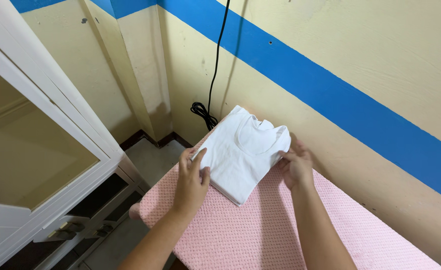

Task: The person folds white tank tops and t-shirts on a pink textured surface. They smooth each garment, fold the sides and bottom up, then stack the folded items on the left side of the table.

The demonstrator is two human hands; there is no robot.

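A white cabinet [45,165] stands at the far left. The left hand [190,182] pinches the near-left edge of the folded white shirt [243,152], seemingly to keep the folds together. The right hand [296,167] clamps its right edge. The shirt lies on the pink-covered ironing board [260,230]; a black cord [213,85] hangs behind it, clear of both hands.

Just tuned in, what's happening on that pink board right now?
A person is handling a folded white shirt that lies on a pink padded board set against a cream wall with a blue stripe. The left hand grips the shirt's left edge, and the right hand pinches its right edge near the neckline. The shirt is a neat rectangle with the collar facing up. A black cord hangs down the wall behind, and a white cabinet stands at the left.
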